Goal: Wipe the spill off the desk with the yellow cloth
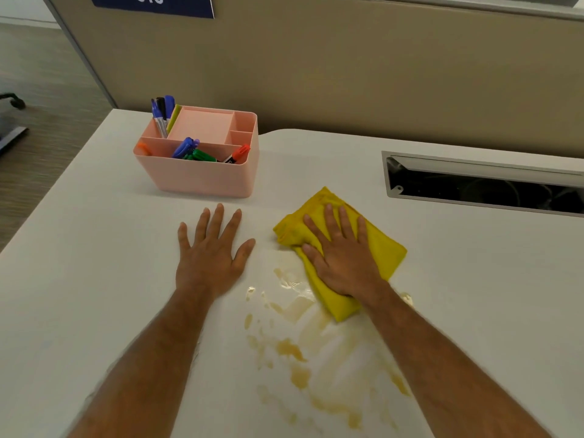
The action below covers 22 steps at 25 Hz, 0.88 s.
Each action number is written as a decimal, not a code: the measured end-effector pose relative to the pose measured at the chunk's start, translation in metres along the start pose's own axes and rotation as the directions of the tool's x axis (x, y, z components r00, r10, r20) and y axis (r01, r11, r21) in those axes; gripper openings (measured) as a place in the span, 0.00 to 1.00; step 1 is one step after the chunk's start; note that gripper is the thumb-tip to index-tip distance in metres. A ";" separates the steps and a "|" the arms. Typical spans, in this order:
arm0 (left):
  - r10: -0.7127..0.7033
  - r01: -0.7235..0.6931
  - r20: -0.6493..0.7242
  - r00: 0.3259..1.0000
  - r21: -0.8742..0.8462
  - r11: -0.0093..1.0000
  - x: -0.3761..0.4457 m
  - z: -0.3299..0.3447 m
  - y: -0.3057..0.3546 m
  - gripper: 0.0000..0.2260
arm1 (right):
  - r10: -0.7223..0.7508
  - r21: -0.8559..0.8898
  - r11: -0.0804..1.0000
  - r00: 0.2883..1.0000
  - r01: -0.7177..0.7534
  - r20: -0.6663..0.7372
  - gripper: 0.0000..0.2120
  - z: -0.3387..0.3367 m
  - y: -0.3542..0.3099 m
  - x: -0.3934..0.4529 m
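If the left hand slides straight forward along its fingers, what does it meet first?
Probably the pink desk organizer: the left hand lies flat with its fingers aimed at the front wall, and bare desk lies between.

Both arms reach forward, left hand (212,252) and right hand (343,254) flat, fingers (328,221) spread.

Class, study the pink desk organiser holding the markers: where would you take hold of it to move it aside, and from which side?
Probably grip the pink organiser by its two short end walls, coming down from above with a hand at each end. Its outer walls are plain and smooth with no handle, and upright markers fill the back-left compartment, so a low, level lift by the ends keeps them from tipping out.
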<state>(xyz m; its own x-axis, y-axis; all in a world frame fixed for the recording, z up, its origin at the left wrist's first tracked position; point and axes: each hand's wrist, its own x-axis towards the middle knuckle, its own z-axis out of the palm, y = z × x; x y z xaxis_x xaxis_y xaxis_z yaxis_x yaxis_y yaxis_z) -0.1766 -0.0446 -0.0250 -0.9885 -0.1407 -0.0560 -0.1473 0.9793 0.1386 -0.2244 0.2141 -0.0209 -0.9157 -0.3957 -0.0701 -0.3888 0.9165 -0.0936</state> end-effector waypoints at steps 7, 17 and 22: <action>-0.006 0.006 -0.007 1.000 -0.002 1.000 0.001 -0.001 0.000 0.30 | 0.115 0.020 0.993 0.992 -0.116 0.052 0.31 -0.005 -0.029 0.053; -0.009 0.009 -0.001 1.000 -0.020 1.000 0.002 -0.001 0.000 0.28 | -0.085 -0.019 0.996 0.995 0.086 0.053 0.34 -0.007 0.003 0.023; -0.003 0.004 0.016 1.000 -0.014 1.000 0.001 -0.005 0.000 0.28 | 0.119 -0.009 0.993 0.992 -0.119 0.051 0.32 -0.013 0.061 0.018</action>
<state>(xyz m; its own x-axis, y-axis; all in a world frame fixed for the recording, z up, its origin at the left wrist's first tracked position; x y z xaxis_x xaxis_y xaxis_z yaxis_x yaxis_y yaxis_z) -0.1777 -0.0449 -0.0202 -0.9873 -0.1418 -0.0723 -0.1514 0.9766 0.1526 -0.2657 0.2637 -0.0153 -0.9491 -0.2861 -0.1316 -0.2781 0.9576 -0.0755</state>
